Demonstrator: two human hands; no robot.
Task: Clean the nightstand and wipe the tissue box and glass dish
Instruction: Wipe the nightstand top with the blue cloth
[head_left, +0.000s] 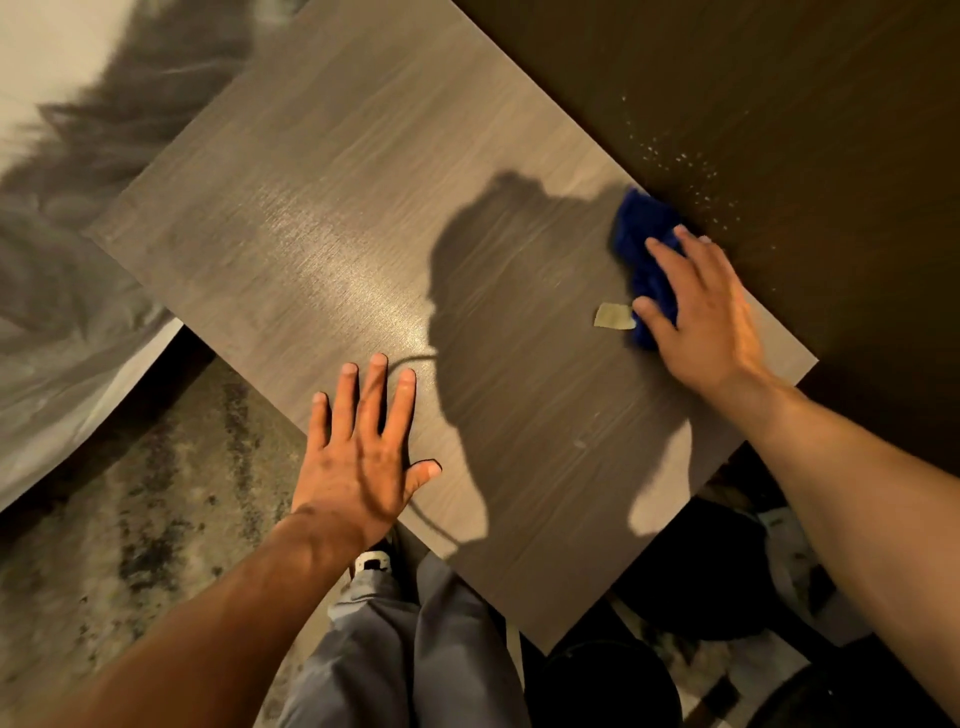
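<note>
The nightstand top (337, 218) is a grey wood-grain board that fills the middle of the view, turned diagonally. My right hand (701, 312) presses a dark blue cloth (641, 234) flat on the board near its right edge. A small beige scrap (614, 316) lies just left of that hand. My left hand (363, 447) rests flat on the board's near edge, fingers spread, holding nothing. No tissue box or glass dish is in view.
A dark brown wall or panel (779, 104) with pale specks runs along the nightstand's right side. A bed with grey and white bedding (62, 291) lies to the left. Mottled carpet (156, 519) and my grey trousers (405, 649) are below. Dark round objects (701, 587) sit under the right corner.
</note>
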